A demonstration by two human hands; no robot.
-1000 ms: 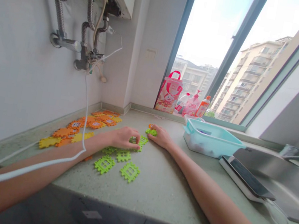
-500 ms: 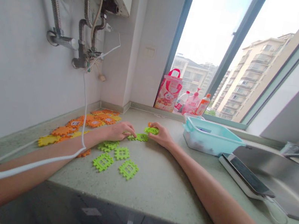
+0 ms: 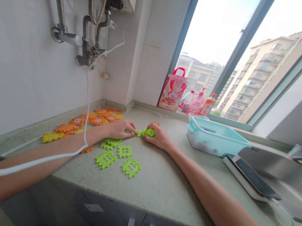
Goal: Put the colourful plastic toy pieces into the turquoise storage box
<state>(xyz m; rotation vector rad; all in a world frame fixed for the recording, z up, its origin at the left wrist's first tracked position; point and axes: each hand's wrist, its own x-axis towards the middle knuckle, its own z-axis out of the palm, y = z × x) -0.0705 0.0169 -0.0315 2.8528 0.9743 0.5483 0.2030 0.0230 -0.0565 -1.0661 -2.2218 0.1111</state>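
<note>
My right hand [image 3: 159, 137] grips a green toy building tile [image 3: 151, 132] with a window-like grid, tilted up from the counter. Just left of it, the fingertips of my left hand [image 3: 121, 129] are closed on the edge of another green tile [image 3: 139, 133], which lies low on the counter and is partly hidden. The two tiles meet or nearly meet; whether they interlock I cannot tell. Several loose green tiles [image 3: 105, 159] lie nearer the front. Behind my right hand an orange piece [image 3: 155, 123] shows in part.
Orange and yellow tiles [image 3: 66, 128] spread along the wall at left, partly behind my left forearm. A white cable [image 3: 87, 110] hangs across that forearm. At right stand a turquoise basin [image 3: 221, 142], a dark-screened device [image 3: 253, 176] and the steel sink [image 3: 279, 177].
My right hand has brought its green tile slightly left and down, against or close to the tile at my left fingertips. The whole view has shifted a little.
</note>
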